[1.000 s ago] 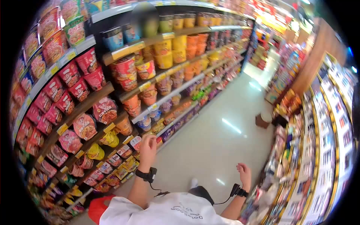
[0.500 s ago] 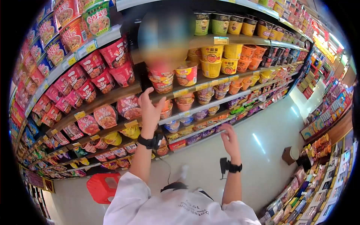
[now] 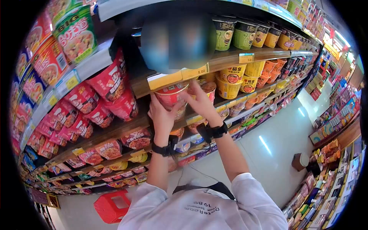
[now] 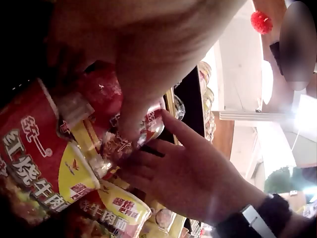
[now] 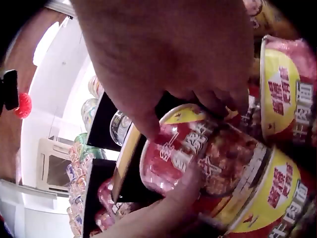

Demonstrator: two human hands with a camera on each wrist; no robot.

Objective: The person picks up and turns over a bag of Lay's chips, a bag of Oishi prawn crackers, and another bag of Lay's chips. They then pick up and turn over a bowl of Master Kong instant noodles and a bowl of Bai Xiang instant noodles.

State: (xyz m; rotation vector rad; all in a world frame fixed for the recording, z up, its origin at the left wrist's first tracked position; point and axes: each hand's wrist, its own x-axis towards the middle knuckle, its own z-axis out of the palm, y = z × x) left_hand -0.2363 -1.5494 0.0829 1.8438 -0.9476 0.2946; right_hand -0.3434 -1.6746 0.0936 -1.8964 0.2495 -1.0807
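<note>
In the head view both hands are at a red noodle cup [image 3: 170,96] on the shelf below the yellow price strip. The left hand [image 3: 163,117] grips its left side, with the thumb across the front. From the right, the right hand [image 3: 202,102] has its fingers curled over the cup's other side. The right wrist view shows the cup [image 5: 171,158] tilted between the right hand [image 5: 173,54] and the left hand [image 5: 168,208]. More red and yellow cups [image 4: 39,144] stand close beside it in the left wrist view. Some fingertips are hidden.
A shelf edge with price labels [image 3: 165,81] runs just above the hands. Pink cups [image 3: 122,103] stand to the left, yellow cups [image 3: 229,86] to the right. A red stool [image 3: 111,209] is on the floor at lower left, a brown bin [image 3: 299,162] at right.
Both hands have moved up to the shelf and now hold the red cup; before, they were raised with nothing in them. The head view has turned toward the shelf and moved closer.
</note>
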